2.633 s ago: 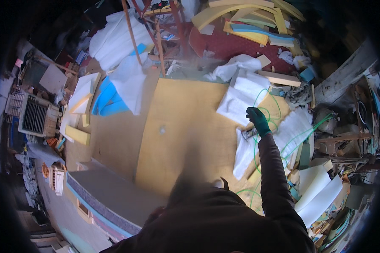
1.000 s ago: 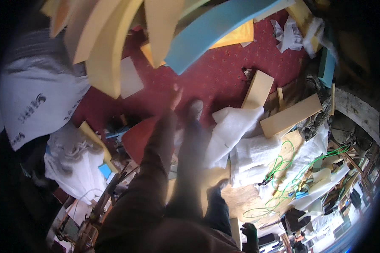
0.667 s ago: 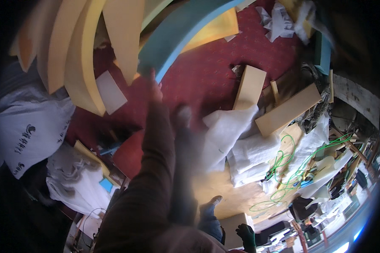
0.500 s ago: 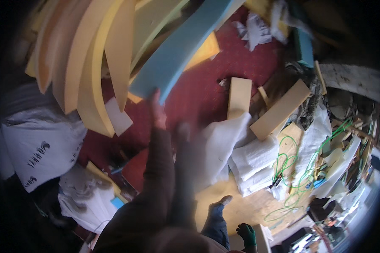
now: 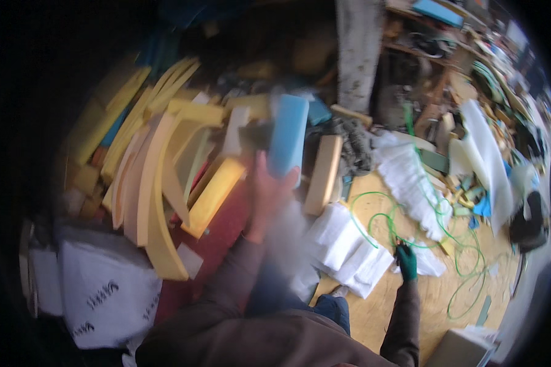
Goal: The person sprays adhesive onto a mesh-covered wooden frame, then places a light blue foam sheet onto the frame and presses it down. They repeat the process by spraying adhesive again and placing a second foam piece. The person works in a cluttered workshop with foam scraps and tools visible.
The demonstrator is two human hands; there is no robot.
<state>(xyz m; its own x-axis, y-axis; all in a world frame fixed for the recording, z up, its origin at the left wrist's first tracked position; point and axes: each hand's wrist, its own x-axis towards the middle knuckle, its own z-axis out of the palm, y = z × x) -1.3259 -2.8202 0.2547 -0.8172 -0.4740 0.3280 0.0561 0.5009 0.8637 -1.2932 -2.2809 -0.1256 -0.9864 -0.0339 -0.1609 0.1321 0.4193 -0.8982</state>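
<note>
My left hand [image 5: 268, 194] is bare and closed on the near end of a blue foam strip [image 5: 289, 131], which points away from me with its far end raised. Left of that hand lies a yellow foam block [image 5: 215, 199], beside several long curved foam strips [image 5: 159, 177]. My right hand [image 5: 407, 262] wears a green glove with dark fingers. It reaches down to a thin green hose [image 5: 373, 226] by the white padding. Around the hose end the dark fingers blend with what they touch, so their grip is unclear.
A tan foam block [image 5: 323, 174] stands right of the blue strip. White folded padding [image 5: 352, 244] lies on the wooden board [image 5: 373, 312], where the hose loops. A big white sack [image 5: 107, 287] sits at the left. Foam scraps [image 5: 471, 189] pile up on the right.
My view has swung to the right. The blue strip has come away from the curved pile in my left hand. My gloved right hand has reached forward from the lower edge to the green hose.
</note>
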